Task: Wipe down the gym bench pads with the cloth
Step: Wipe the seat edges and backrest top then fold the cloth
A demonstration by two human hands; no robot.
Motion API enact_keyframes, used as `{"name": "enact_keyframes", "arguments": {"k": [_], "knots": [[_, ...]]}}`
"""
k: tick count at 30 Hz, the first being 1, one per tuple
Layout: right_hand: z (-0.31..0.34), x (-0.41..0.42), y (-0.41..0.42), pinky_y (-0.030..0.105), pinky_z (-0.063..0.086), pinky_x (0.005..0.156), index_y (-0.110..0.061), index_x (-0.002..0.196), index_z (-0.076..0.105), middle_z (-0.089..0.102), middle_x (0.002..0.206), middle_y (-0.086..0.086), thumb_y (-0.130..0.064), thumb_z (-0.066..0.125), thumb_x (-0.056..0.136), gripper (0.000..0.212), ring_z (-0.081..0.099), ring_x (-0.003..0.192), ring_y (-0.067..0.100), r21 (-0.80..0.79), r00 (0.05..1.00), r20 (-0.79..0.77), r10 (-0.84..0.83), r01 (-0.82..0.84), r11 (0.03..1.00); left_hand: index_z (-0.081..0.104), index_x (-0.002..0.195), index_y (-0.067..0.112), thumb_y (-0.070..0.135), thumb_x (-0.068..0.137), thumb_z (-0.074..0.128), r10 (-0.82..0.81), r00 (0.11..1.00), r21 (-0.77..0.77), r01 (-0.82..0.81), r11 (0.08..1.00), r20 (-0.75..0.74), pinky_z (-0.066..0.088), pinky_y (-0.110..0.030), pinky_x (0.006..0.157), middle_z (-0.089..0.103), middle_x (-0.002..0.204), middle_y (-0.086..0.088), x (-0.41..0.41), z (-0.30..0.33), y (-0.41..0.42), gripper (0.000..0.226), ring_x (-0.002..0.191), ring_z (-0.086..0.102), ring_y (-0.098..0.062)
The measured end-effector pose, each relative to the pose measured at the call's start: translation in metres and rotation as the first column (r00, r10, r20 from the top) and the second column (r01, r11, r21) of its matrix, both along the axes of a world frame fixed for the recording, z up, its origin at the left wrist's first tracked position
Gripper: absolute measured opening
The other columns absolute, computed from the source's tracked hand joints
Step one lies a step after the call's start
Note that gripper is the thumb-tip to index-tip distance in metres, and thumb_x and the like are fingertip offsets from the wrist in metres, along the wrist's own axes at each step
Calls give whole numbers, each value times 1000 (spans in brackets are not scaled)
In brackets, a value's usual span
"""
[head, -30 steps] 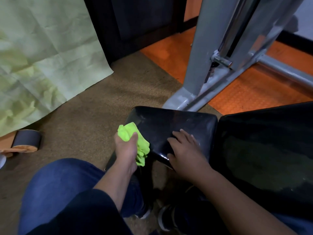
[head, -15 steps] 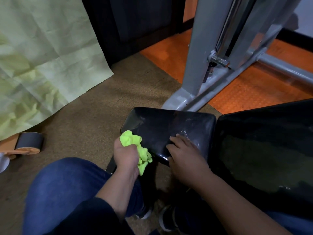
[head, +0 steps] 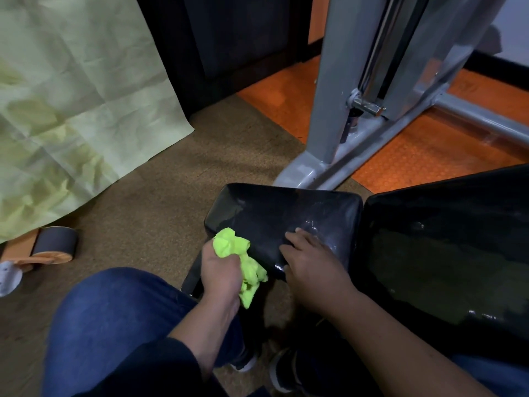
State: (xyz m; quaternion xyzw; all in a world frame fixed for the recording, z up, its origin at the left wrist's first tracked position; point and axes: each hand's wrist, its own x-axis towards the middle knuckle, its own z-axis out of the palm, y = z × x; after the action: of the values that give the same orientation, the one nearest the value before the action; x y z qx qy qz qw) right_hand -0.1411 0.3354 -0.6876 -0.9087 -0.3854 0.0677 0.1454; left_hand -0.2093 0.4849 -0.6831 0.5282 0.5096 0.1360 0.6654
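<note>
Cloth [head: 242, 260], bright green and bunched up, sits in the curled fingers of the left hand [head: 220, 275], against the near left edge of the small black bench pad [head: 274, 219]. The right hand [head: 310, 266] lies flat with relaxed fingers on the near right part of that pad. A larger black pad [head: 446, 247] sits just right of the small one. A grey metal frame [head: 343, 116] rises beyond it.
</note>
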Motion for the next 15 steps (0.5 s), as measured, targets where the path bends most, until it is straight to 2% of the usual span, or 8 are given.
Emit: {"name": "enact_keyframes", "arguments": {"k": [2, 5, 9, 13, 15], "knots": [[2, 0, 0, 46, 29, 116, -13, 115, 61, 45, 145, 8, -21, 54, 92, 26, 30, 144, 29, -19, 1000, -10, 10, -11, 1000, 55, 115, 33, -6, 92, 45, 12, 1000, -18, -12, 1000, -12, 58, -51, 88, 66, 110, -9, 2, 0, 1, 46, 98, 66, -29], [0, 2, 0, 49, 32, 114, -11, 110, 62, 48, 142, 11, -18, 53, 90, 24, 34, 141, 32, -4, 1000, -4, 15, -15, 1000, 55, 118, 31, -4, 93, 48, -65, 998, -38, 65, 997, -16, 59, -51, 86, 67, 105, -8, -3, -1, -8, 44, 95, 67, -29], [2, 2, 1, 47, 30, 115, -13, 110, 62, 47, 142, 8, -21, 53, 90, 23, 32, 142, 30, -17, 1000, -15, 16, -16, 1000, 57, 121, 22, -4, 91, 48, -33, 999, -69, 32, 997, -15, 62, -46, 73, 67, 102, -10, -1, 0, -2, 41, 89, 68, -31], [2, 2, -1, 47, 30, 115, -11, 111, 62, 48, 141, 9, -19, 53, 90, 24, 32, 143, 30, -18, 1000, -13, 18, -19, 1000, 56, 119, 27, -1, 93, 49, -128, 990, -52, 125, 991, -57, 60, -47, 81, 67, 103, -10, -6, 1, -15, 39, 94, 68, -31], [3, 2, 0, 47, 29, 115, -11, 110, 62, 48, 141, 9, -18, 52, 91, 23, 31, 143, 30, -20, 1000, -22, 17, -18, 1000, 56, 121, 26, -1, 93, 49, -112, 993, -42, 110, 993, -39, 61, -47, 81, 68, 104, -10, -7, 1, -16, 40, 95, 68, -31]]}}
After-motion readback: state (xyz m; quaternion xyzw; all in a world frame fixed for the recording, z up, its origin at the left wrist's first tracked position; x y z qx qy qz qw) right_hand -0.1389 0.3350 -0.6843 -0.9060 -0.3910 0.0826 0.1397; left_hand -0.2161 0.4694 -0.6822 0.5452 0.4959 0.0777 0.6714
